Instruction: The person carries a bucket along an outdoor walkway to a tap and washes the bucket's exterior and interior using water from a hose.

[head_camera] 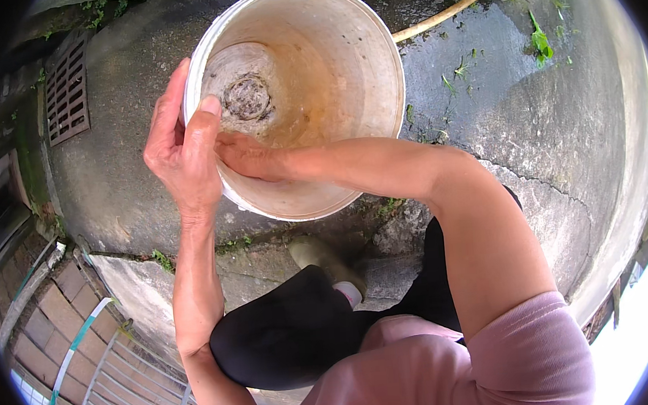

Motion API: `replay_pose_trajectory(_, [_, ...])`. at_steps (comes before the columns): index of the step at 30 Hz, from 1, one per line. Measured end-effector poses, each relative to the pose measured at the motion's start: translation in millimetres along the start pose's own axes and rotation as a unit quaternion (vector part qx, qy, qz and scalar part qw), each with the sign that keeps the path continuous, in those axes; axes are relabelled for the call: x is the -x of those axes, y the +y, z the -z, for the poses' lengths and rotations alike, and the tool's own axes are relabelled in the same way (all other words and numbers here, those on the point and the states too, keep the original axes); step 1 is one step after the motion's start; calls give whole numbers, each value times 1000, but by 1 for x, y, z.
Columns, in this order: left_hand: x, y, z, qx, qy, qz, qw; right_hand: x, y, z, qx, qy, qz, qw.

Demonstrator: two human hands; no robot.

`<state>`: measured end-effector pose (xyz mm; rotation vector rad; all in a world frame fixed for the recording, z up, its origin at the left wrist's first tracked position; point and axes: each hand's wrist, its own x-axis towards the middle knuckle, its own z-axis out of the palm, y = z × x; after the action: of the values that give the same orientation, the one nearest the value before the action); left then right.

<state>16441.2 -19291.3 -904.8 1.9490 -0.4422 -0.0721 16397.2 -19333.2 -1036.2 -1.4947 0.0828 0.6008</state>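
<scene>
A large white plastic bucket is tilted toward me over the concrete. Brownish stains coat its inner wall, and a dark round mark sits at the centre of its bottom. My left hand grips the rim on the left side, thumb over the edge and fingers outside. Inside the bucket, my right hand lies against the lower left wall, close to my left thumb. Its fingertips are partly hidden behind the left hand, so whether it holds anything is unclear.
A rusty drain grate is set in the concrete floor at left. Behind the bucket, a tan stick or hose runs to the upper right. Loose green leaves lie on wet ground. A metal rack stands lower left.
</scene>
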Motion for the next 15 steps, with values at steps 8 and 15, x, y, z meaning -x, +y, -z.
replay_pose_trajectory(8, [2,2,-8,-23,-35,-86,995,48,50,102,545,-269,48,793])
replay_pose_trajectory(15, [-15,0,-9,10,-36,-67,997,5,22,56,490,-85,-144,856])
